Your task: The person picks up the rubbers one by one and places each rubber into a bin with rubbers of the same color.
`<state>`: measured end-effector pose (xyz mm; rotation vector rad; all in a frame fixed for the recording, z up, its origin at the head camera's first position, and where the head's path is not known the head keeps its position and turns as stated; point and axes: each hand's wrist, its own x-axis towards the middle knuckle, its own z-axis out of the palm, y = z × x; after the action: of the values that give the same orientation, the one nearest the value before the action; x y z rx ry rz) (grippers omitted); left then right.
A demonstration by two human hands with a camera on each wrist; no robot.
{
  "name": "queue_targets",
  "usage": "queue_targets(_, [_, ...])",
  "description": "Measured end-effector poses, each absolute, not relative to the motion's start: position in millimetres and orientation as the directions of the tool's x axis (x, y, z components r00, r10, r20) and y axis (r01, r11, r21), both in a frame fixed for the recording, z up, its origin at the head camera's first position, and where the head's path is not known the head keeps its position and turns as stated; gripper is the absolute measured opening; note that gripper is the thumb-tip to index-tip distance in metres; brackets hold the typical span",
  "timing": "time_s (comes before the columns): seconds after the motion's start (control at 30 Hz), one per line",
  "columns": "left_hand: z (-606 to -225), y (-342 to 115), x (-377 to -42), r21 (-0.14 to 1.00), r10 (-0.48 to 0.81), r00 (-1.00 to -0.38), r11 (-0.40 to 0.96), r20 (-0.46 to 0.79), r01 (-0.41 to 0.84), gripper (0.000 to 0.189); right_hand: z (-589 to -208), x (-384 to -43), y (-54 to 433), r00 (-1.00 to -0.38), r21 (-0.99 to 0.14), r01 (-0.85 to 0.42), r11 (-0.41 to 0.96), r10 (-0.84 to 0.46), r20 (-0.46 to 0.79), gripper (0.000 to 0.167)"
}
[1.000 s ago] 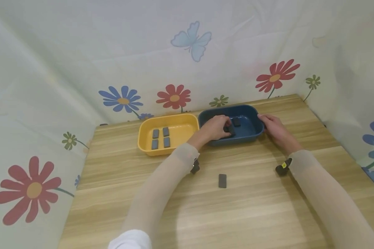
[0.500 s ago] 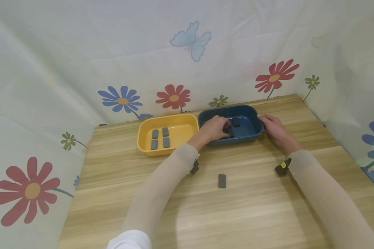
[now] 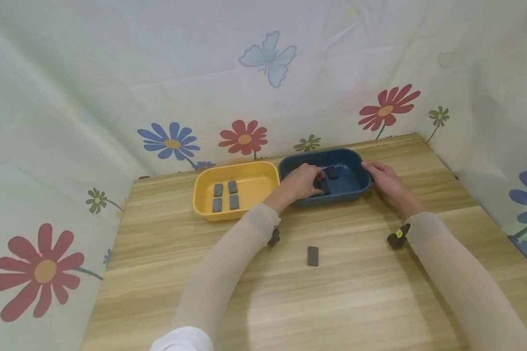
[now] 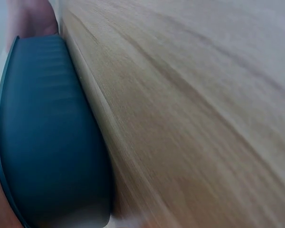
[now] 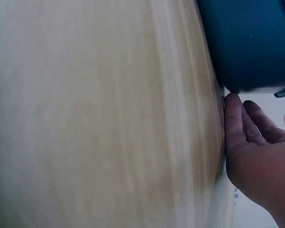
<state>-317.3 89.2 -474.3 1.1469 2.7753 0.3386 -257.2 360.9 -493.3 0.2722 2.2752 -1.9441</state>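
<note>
My left hand (image 3: pixel 297 184) reaches over the near left rim of the blue bin (image 3: pixel 350 187). Its thumb and fingers are at a dark rectangular block (image 3: pixel 325 186) low in the bin, pinching it; the palm hides part of that area. A second dark block (image 3: pixel 332 172) lies farther back on the bin's floor. At the bin's right end, my right hand (image 3: pixel 386 184) holds the rim with the thumb, while in the right wrist view its fingers (image 5: pixel 235 121) reach under the end. The left wrist view shows only the bin's outer wall (image 4: pixel 52 123).
A yellow bin (image 3: pixel 263 183) stands against the blue one's left side, with several grey blocks (image 3: pixel 233 202) laid in two rows at its left. One more dark block (image 3: pixel 313 256) lies on the wooden table (image 3: pixel 355 292) in front. A flowered cloth (image 3: pixel 180 73) hangs behind.
The block at my left hand has gone from slightly raised and tilted to lower on the bin's floor. My right hand stays at the bin's end.
</note>
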Motion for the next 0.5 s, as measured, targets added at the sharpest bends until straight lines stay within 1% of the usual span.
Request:
queue_targets(0.23, [-474.8,86.4,-317.1,0.274,0.71,-0.704,0.681,-0.021,0.679,0.045,-493.4,-255.4,358.1,-0.977,-0.963,0.214,0.166,0.053,-0.208,0.071])
queue_targets(0.33, [-475.9,85.9,-318.4,0.302,0.707,-0.707,0.675,-0.006,0.673,0.043,-493.4,-255.5,358.3,-0.976,-0.959,0.219,0.179,0.058,-0.212,0.071])
queue_targets(0.4, [-475.5,85.7,-319.7,0.335,0.7,-0.714,0.671,0.005,0.661,0.041,-492.9,-255.7,358.2,-0.975,-0.956,0.224,0.19,0.06,-0.216,0.072])
queue_targets(0.5, [-472.1,84.3,-321.5,0.441,0.682,-0.73,0.642,0.044,0.627,0.038,-492.4,-256.8,358.3,-0.973,-0.952,0.23,0.2,0.063,-0.222,0.074])
